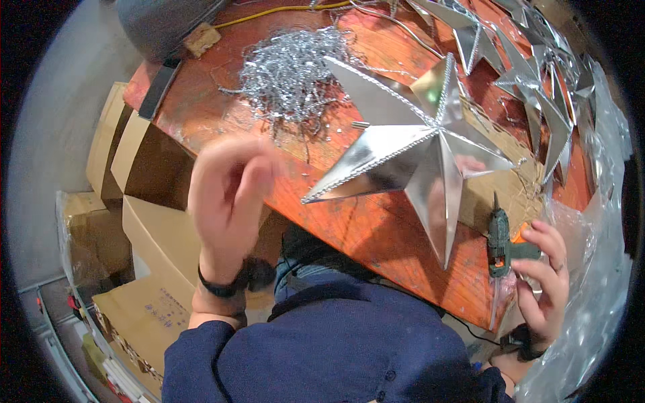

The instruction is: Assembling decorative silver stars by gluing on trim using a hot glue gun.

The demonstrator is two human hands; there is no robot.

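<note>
A shiny silver star (396, 153) with raised facets lies on the orange-red table, silver beaded trim running along some of its ridges. My left hand (232, 181) is above the table's near-left edge, apart from the star; motion blurs its curled fingers, and whether they hold anything is hidden. At the right, a dark green hot glue gun (498, 235) with an orange trigger rests near the table's edge, nozzle away from me. Around its handle are the spread, bent fingers of my right hand (543, 285), not closed on it. A tangled heap of silver trim (292, 75) lies beyond the star.
More silver stars (531, 87) pile up at the far right beside clear plastic sheeting (591, 269). A flat cardboard piece (480, 195) lies under the star's right side. Open cardboard boxes (161, 242) stand left of the table. A yellow cord (282, 9) crosses the far edge.
</note>
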